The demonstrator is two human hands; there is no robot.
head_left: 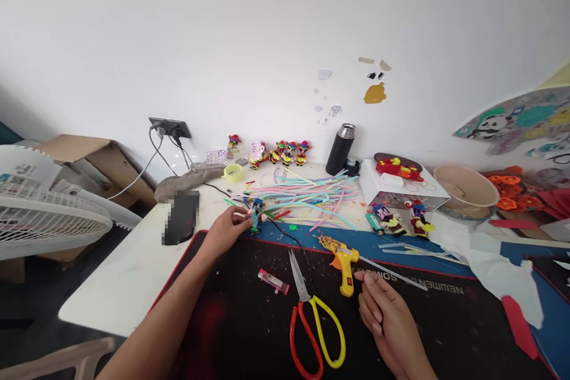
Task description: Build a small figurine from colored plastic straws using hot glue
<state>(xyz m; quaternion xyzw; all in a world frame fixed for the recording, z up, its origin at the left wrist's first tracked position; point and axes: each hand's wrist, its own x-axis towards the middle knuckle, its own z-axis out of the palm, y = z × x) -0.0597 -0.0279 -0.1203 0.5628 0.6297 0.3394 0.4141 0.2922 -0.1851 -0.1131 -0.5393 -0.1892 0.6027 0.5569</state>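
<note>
My left hand [226, 229] reaches to the back edge of the mat, its fingers closed around a small figurine [255, 211] with blue and teal parts. The fingers partly cover it. Over the mat on the right, my right hand [388, 313] has its fingers curled together, and I see nothing in them. Just left of its fingertips lies a yellow hot glue gun [346, 273] with a glue-crusted nozzle and a clear glue stick out of its back. Scissors [307, 303] with one red and one yellow handle lie between the hands, beside a pink lighter [273, 281].
Pastel pipe cleaners [303, 193] are heaped behind the mat [240, 320]. Finished-looking figurines [289, 153] line the wall, and others [418, 218] stand by a white box [401, 184]. A black thermos [341, 149], a phone [181, 218] and a fan [53, 202] are around.
</note>
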